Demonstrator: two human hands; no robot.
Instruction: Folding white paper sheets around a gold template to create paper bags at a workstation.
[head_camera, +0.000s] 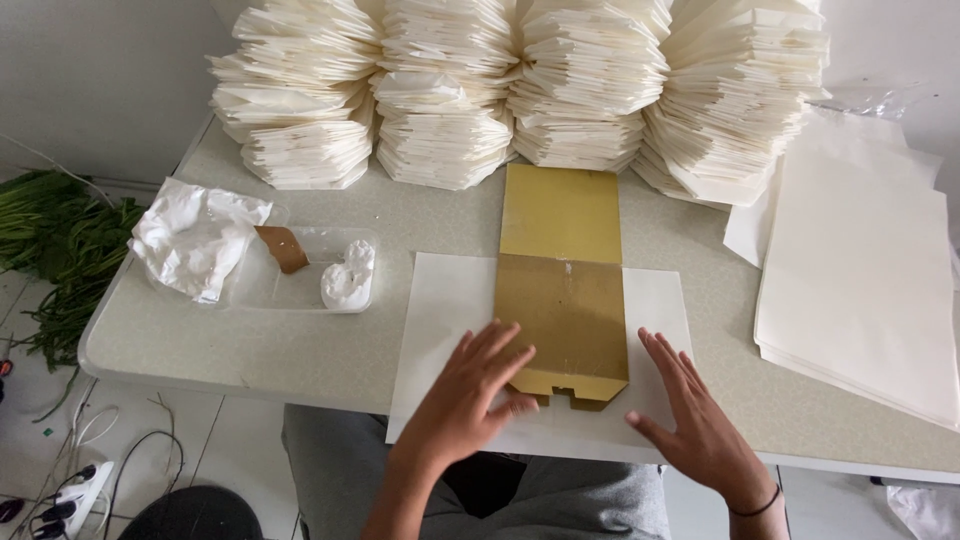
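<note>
Both hands, the left hand (468, 395) and the right hand (697, 420), are bare, with bare forearms and no sleeves in view. A thin dark band circles the right wrist at about five o'clock of that hand. Grey trousers cover the lap.

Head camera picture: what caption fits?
Two hands, left hand and right hand, press gold card onto white paper sheet.

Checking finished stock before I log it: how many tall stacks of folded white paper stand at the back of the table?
4, side by side along the back edge: far-left stack, left-middle stack, right-middle stack, far-right stack. More may be hidden behind them.
</note>
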